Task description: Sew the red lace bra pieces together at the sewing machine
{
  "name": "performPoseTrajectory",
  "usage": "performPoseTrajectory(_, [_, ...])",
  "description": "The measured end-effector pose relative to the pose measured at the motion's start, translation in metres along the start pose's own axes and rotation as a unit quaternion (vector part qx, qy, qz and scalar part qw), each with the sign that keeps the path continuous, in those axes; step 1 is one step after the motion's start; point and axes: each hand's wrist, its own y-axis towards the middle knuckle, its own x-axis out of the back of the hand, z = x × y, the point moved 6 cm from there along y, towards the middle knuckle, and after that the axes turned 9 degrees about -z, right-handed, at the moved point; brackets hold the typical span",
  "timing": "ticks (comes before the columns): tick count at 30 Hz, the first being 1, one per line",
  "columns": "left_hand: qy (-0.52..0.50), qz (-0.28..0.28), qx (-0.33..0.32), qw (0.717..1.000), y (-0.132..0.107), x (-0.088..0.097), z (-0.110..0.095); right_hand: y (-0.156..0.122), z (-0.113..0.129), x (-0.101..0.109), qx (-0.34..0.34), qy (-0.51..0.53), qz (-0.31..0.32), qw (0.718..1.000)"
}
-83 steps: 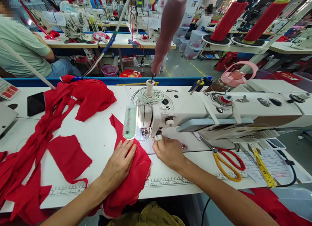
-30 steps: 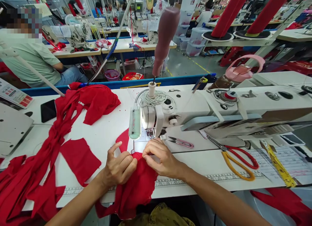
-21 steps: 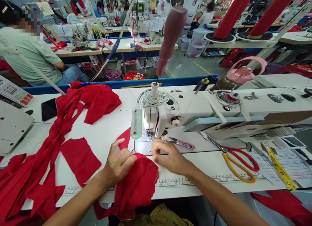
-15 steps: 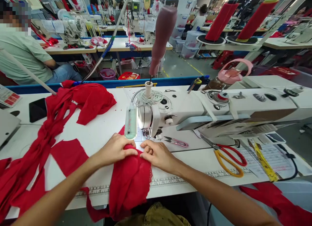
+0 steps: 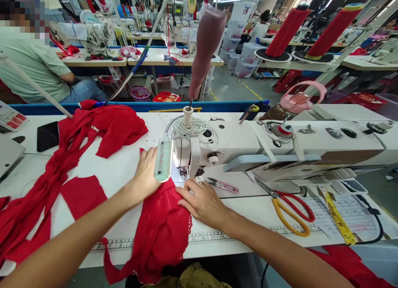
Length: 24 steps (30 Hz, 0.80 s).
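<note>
A red lace-edged fabric piece [image 5: 164, 226] hangs over the table's front edge and runs up under the needle of the white sewing machine [image 5: 248, 143]. My left hand [image 5: 146, 172] lies flat on the fabric left of the needle, partly behind the machine's lamp [image 5: 162, 163], fingers stretched out. My right hand [image 5: 202, 201] rests flat on the fabric's right edge just in front of the presser foot, fingers extended.
Pink thread snips [image 5: 222, 184] lie right of the needle; orange-and-red scissors [image 5: 289, 207] and a yellow tape measure [image 5: 337, 215] farther right. Red cut pieces [image 5: 77, 155] pile on the left. A phone [image 5: 47, 135] lies far left. A person in green [image 5: 34, 68] sits beyond.
Both hands stopped pinching and bunching the red fabric and flattened onto it. The left hand slid forward beside the needle; the fabric now lies spread under the presser foot.
</note>
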Motion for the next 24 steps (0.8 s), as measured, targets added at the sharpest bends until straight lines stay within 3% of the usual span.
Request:
performPoseTrajectory(2, [0.03,-0.044,0.045,0.998,-0.034,-0.004,-0.014,-0.002,0.001,0.002,0.005,-0.014,-0.016,1.0])
performPoseTrajectory(4, [0.055,-0.118,0.016,0.991,-0.065,-0.01,-0.031,-0.004,0.002,0.004,0.01,-0.019,-0.032,0.999])
performPoseTrajectory(6, [0.052,-0.147,-0.022,0.988,-0.08,-0.02,-0.034,-0.005,0.003,0.006,0.013,-0.017,-0.048,0.999])
performPoseTrajectory(9, [-0.003,-0.098,-0.084,0.992,-0.069,-0.033,-0.016,-0.006,0.004,0.007,0.017,-0.009,-0.061,0.998])
performPoseTrajectory(13, [-0.065,-0.008,-0.171,0.983,-0.037,-0.029,0.0,-0.007,0.001,0.006,-0.007,-0.01,-0.066,0.998])
performPoseTrajectory(15, [-0.071,0.008,-0.123,0.99,-0.031,-0.026,0.002,-0.006,-0.001,0.007,-0.015,-0.013,-0.063,0.998])
performPoseTrajectory(18, [-0.065,-0.023,-0.034,0.997,-0.039,-0.025,-0.003,-0.001,-0.005,0.007,-0.012,-0.05,-0.037,0.998])
performPoseTrajectory(24, [-0.006,-0.044,-0.034,0.998,-0.073,-0.031,-0.007,0.03,-0.008,0.002,-0.032,-0.158,0.04,0.986])
